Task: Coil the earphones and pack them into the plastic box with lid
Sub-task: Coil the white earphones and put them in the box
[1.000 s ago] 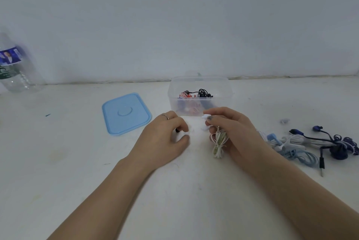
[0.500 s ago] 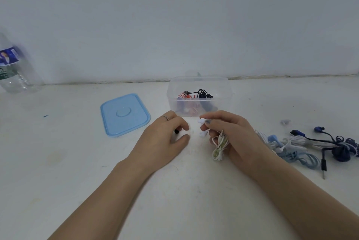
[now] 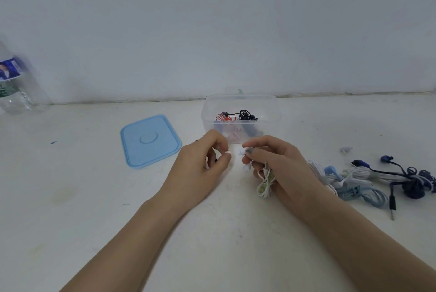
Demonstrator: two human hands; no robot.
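1. The right hand grips a white coil of earphone cord just above the table; its plug sticks up at the fingers and the earbuds poke out by the thumb. The wrap looks loose, so a slack grip could let it spring open.
2. The left hand is curled, thumb and forefinger pinched together; whether it holds anything I cannot tell. A tug on a stray earbud would probably undo the coil.
3. To the right, the pile of blue and white earphones lies tangled, and lifting one may drag others.
4. Farther off, the box stands open with red and black sets inside. A careless drop could miss it.
5. The lid lies left of it, not yet fitted.
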